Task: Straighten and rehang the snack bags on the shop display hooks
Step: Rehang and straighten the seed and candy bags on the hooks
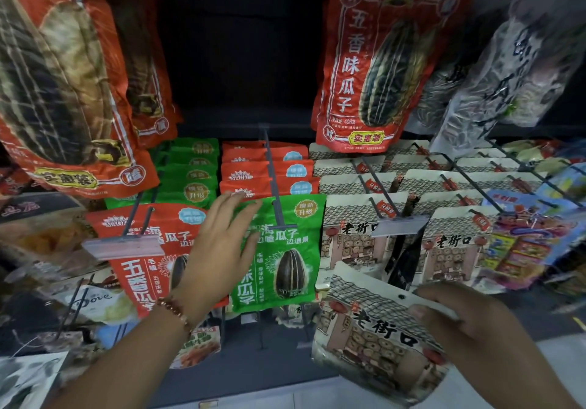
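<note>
1. Left hand (222,247) is up at the rack, fingers spread wide and straight, fingertips touching the top of the green seed bag (282,250) hanging on its hook (275,183).
2. Right hand (469,320) grips the cream snack bag (374,335), off the hooks, tilted, low in front of the display.
3. Just left of the green one hangs a red seed bag (142,250).
4. More cream bags (352,237) hang in rows behind.
</note>
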`<state>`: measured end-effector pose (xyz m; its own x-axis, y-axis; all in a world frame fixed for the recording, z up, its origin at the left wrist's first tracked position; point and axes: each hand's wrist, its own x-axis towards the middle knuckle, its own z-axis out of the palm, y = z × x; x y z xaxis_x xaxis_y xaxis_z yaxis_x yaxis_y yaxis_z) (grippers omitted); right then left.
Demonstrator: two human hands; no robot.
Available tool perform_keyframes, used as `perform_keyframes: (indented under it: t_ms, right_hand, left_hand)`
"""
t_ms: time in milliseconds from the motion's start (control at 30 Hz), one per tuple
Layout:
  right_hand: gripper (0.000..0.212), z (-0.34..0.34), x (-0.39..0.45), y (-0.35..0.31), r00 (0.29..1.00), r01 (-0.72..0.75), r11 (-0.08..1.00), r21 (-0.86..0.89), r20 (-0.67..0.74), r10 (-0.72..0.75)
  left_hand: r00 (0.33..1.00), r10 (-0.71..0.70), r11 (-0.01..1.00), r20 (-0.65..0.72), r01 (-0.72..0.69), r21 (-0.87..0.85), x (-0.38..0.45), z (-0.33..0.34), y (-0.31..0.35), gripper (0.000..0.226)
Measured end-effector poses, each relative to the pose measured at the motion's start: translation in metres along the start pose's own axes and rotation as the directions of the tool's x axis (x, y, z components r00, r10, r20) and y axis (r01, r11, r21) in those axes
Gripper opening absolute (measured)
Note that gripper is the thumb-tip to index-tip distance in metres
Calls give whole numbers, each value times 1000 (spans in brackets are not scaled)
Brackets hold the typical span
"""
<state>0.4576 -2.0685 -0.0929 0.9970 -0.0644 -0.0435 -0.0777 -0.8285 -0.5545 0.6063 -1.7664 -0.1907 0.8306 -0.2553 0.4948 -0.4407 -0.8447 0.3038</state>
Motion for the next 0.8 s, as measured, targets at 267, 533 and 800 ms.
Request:
perform_keyframes:
  t_ms: [267,533,800]
  right_hand:
    - [13,19,14,9,986,165,984,-68,23,-164]
    - [9,33,28,13,950,312,936,-161,39,-309]
    - [15,31,32,18,930,365,906,-215,33,-367]
  left_hand:
    - [994,74,996,86,-69,-63,-67,-11,10,42]
    - [946,245,963,212,-212,-166,-52,-33,80,56]
    - [902,335,942,271,-313,-120,-20,-24,117,32]
